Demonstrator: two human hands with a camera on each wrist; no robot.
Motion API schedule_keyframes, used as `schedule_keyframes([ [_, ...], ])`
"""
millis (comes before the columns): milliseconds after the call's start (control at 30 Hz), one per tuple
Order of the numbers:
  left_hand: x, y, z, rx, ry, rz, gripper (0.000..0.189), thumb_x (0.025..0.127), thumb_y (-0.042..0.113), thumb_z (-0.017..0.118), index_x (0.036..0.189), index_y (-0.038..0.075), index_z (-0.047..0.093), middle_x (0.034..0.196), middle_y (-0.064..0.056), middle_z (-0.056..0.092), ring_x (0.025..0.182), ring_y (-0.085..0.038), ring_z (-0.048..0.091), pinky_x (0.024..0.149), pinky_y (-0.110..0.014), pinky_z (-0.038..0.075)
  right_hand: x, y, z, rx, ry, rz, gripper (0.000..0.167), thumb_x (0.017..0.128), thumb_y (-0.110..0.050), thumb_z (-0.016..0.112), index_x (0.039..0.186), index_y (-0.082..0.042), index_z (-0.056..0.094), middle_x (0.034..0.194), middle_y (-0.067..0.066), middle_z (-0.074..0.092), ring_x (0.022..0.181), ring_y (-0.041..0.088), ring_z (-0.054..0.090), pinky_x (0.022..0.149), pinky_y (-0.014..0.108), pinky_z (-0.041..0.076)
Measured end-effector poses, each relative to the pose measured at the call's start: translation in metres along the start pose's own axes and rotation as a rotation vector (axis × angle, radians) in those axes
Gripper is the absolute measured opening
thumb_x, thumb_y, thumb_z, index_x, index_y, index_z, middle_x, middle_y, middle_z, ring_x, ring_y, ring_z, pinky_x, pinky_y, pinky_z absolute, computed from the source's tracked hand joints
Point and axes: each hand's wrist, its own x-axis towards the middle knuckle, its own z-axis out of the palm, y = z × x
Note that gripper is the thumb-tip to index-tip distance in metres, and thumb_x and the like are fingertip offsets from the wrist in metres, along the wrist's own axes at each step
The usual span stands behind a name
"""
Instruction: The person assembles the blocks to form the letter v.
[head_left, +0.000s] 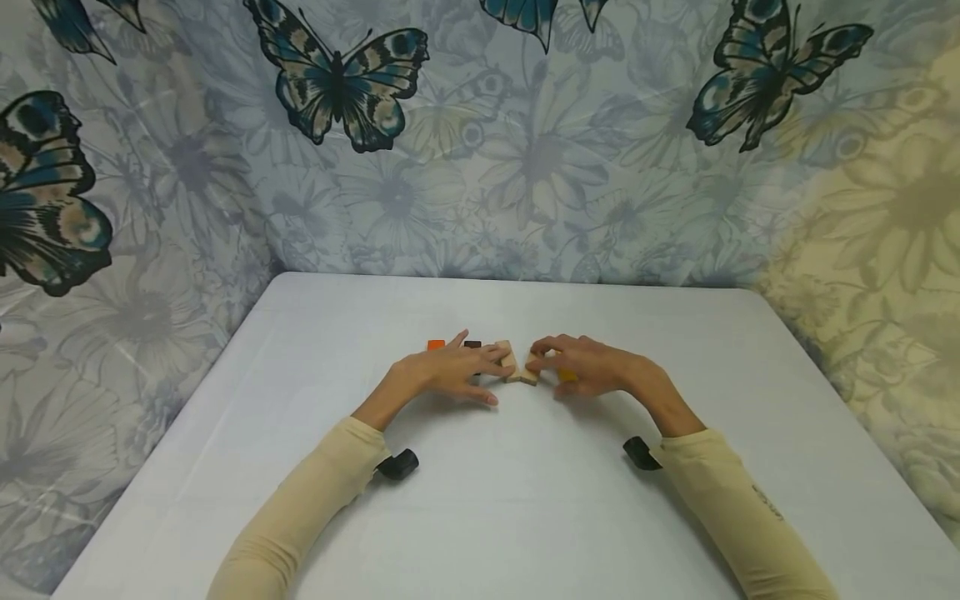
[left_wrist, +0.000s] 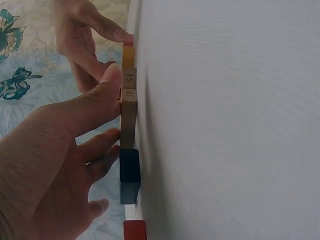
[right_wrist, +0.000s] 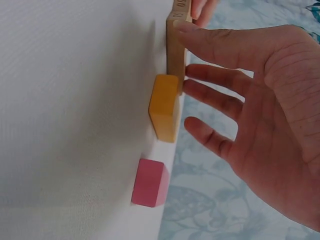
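Two plain wooden blocks lean toward each other at the middle of the table, the left block (head_left: 508,360) and the right block (head_left: 531,372). Printed figures show on their ends in the left wrist view. My left hand (head_left: 457,372) reaches over the left block with spread fingers, and a fingertip rests on it. From the other side my right hand (head_left: 592,367) touches the right block with loosely bent fingers. Its thumb crosses the block in the right wrist view; contact there is unclear. A yellow block (right_wrist: 164,107) stands beneath the right hand, with a pink block (right_wrist: 148,182) farther right.
Left of the wooden blocks are a dark blue block (left_wrist: 130,167) and an orange-red block (head_left: 436,344). They stand in a row with the others on the white table (head_left: 517,500). Butterfly-print cloth (head_left: 540,158) hangs behind the table.
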Motion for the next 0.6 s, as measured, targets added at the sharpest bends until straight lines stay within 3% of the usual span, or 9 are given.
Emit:
schedule_keyframes([
  [333,0.0002,0.0007,0.0012,-0.019,-0.021,-0.011,0.072,0.101,0.057,0.060,0.162,0.027,0.039,0.177,-0.003,0.015,0.165,-0.021,0.019,0.133,-0.063,0.000,-0.0007,-0.0016,-0.0016,0.032,-0.034,0.025,0.056,0.098,-0.023,0.074,0.151,-0.016,0.058,0.160,0.015,0.047,0.147,0.039,0.045,0.110,0.066,0.044],
  [600,0.0005,0.0020,-0.0019,-0.061,-0.033,-0.010,0.071,0.101,0.054,0.061,0.163,0.025,0.039,0.177,-0.004,0.013,0.166,-0.020,0.015,0.132,-0.063,0.000,-0.0031,-0.0023,-0.0055,0.022,0.024,0.022,0.048,0.095,-0.019,0.078,0.142,-0.018,0.066,0.156,0.015,0.052,0.143,0.039,0.050,0.109,0.065,0.046],
])
